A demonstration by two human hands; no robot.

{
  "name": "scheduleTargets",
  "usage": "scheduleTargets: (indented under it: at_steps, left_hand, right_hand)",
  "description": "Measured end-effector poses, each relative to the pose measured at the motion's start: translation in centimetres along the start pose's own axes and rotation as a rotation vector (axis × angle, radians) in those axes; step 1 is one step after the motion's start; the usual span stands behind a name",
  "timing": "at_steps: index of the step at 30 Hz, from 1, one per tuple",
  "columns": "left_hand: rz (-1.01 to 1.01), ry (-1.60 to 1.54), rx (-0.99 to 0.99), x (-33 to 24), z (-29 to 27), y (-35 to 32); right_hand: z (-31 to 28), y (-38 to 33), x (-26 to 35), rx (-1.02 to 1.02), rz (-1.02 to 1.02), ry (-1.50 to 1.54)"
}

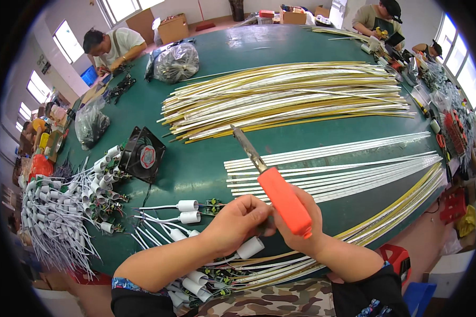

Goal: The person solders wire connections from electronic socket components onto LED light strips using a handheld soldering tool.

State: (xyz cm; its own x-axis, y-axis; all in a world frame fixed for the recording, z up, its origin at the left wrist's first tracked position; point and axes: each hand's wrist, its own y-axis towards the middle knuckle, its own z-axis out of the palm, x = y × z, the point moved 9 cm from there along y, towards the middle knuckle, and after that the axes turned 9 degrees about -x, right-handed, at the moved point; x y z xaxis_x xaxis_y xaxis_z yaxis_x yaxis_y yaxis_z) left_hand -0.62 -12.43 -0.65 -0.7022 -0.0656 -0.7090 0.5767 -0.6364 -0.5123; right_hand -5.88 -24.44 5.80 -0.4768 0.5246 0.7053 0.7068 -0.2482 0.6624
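My right hand [308, 235] is wrapped round the orange-red handle of a soldering iron [284, 202], whose metal tip points up and away over the table. Close beside it my left hand [238, 222] is closed in a pinch; what it holds is hidden by the fingers. Just below the left hand lies a white plastic lamp cap [250, 247] with a white cable. More white caps with cables and small green circuit boards [212, 206] lie left of my hands. Ahead of the iron, thin white LED strips [322, 171] lie in rows on the green table [206, 164].
A thick pile of white and yellow strips [285, 98] covers the table's middle. A black fan [143, 155] stands left, by a heap of capped cables [58, 211]. Bags of parts [175, 62] sit farther back. Other people [113, 50] work at the far edges. More strips [396, 206] curve along the near right.
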Motion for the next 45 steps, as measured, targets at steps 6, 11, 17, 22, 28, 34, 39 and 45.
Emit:
scheduleTargets:
  at_steps: [6, 11, 17, 22, 28, 34, 39, 45]
  left_hand:
    - [0.098, 0.186, 0.041, -1.9, 0.9, -1.2]
    - [0.201, 0.379, -0.139, -3.4, -1.9, -1.1]
    - [0.248, 0.395, -0.151, -4.2, -0.9, -1.3]
    - [0.265, 0.513, -0.080, -3.1, 0.6, -1.3]
    - [0.834, 1.184, -0.069, -5.9, 3.6, -3.4]
    - [1.085, 1.385, -0.177, -9.4, 3.9, -6.1]
    - [1.144, 1.506, -0.399, -19.6, 3.7, -12.1]
    - [0.794, 1.532, -0.262, -14.1, -2.8, -5.1]
  right_hand:
    - [0.3, -0.8, -3.8, -0.096, 0.704, 0.393]
    - [-1.2, -0.2, -5.5, -0.164, 0.796, 0.392]
    - [1.0, -1.3, -4.3, 0.028, 0.855, 0.536]
    - [1.8, -1.2, -3.4, 0.024, 0.869, 0.583]
    - [1.2, -1.7, -4.6, 0.056, 0.961, 0.489]
    - [0.3, -1.2, -4.2, -0.055, 1.083, 0.533]
    - [-2.8, 0.6, -3.7, -0.126, 0.849, 0.601]
    - [-3.1, 0.5, -3.0, -0.084, 0.812, 0.613]
